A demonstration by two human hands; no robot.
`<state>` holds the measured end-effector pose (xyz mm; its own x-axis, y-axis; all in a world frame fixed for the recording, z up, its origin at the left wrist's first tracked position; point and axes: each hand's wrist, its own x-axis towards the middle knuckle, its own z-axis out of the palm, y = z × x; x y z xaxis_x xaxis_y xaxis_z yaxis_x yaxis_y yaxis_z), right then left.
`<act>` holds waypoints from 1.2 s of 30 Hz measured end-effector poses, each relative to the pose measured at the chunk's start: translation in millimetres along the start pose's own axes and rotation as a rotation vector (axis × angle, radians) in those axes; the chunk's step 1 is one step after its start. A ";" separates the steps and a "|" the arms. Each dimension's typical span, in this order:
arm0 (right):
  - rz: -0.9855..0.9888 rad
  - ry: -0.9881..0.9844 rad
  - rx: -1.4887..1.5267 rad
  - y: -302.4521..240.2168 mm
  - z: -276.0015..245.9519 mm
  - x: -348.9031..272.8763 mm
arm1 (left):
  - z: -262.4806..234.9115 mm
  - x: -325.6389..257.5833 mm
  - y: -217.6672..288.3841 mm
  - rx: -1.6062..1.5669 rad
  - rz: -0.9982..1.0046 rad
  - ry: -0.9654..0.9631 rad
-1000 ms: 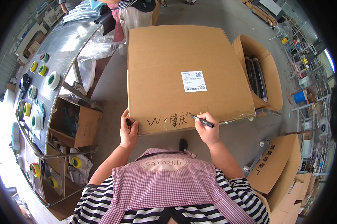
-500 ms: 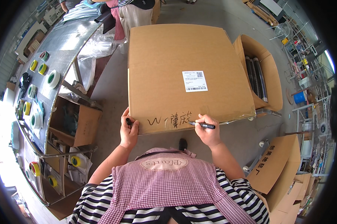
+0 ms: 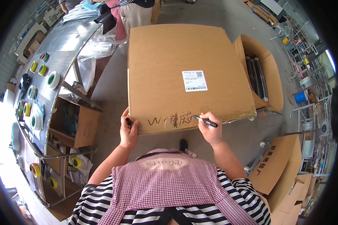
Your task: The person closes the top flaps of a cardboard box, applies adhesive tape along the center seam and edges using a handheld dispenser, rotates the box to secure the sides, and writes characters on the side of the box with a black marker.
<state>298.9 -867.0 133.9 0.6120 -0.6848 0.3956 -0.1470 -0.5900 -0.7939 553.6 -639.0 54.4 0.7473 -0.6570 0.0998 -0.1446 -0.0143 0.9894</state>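
While the large cardboard box (image 3: 184, 71) lay flat-topped in front of the person, both forearms reached up from the lower edge and met its near side. The right hand (image 3: 211, 129) was curled at the box's near right, its fingers pressed together around a black marker (image 3: 205, 121) that lay nearly level, tip pointing left and touching the cardboard just at the end of a line of dark handwriting (image 3: 170, 120). The left hand (image 3: 128, 129) gripped the near left corner of the box, thumb on the top face and fingers wrapped under the edge, with a small black marker cap (image 3: 128, 121) pinched against the cardboard. A white shipping label (image 3: 194, 80) sat near the middle of the box top. Just beyond the box's right side stood an open carton (image 3: 268, 80) with dark tubes upright in it. To the left ran a metal table (image 3: 64, 45) scattered with tape rolls (image 3: 53, 79), and an open brown box (image 3: 77, 122) sat beneath its edge.
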 end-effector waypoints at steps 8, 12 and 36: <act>-0.034 -0.029 0.058 6.0 -2.5 -1.4 | 0.3 0.2 2.0 0.027 0.009 0.003; -0.018 -0.023 -0.013 8.2 -3.3 -0.6 | -0.7 0.4 -1.3 0.021 0.006 0.005; -0.019 0.075 -0.110 8.7 -9.0 -14.0 | -2.2 -0.4 -2.9 -0.023 -0.005 0.006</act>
<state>282.0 -866.4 125.6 0.5560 -0.7008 0.4469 -0.2231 -0.6438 -0.7320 555.2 -637.0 51.8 0.7517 -0.6526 0.0952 -0.1261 -0.0005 0.9920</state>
